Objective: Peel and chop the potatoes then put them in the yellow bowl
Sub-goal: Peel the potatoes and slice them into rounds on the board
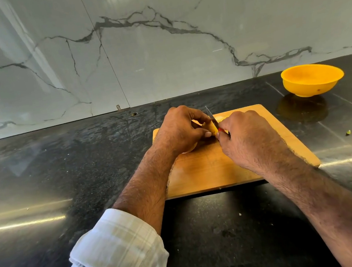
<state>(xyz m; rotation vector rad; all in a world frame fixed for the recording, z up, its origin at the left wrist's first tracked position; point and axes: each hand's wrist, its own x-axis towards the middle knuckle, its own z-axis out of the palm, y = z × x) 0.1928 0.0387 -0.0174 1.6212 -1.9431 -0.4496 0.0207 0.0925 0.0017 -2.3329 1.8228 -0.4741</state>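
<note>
Potato piece (211, 129) pinched in my left hand (181, 130) over the wooden chopping board (208, 169); my right hand (244, 138) grips a red-handled knife (212, 117) cutting into it. Yellow bowl (312, 80) waits near the surface's far right edge. Blade sits close to my thumb; a slip could nick it.

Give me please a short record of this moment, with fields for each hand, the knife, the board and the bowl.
left hand: left hand holds a potato piece over the board
right hand: right hand grips the knife by its red handle
knife: blade set against the potato piece, tip pointing away from the person
board: wooden cutting board on the dark counter; another pale piece lies under the left hand
bowl: yellow bowl stands upright on the counter, beyond the board to the right; no pieces visible in it
</note>
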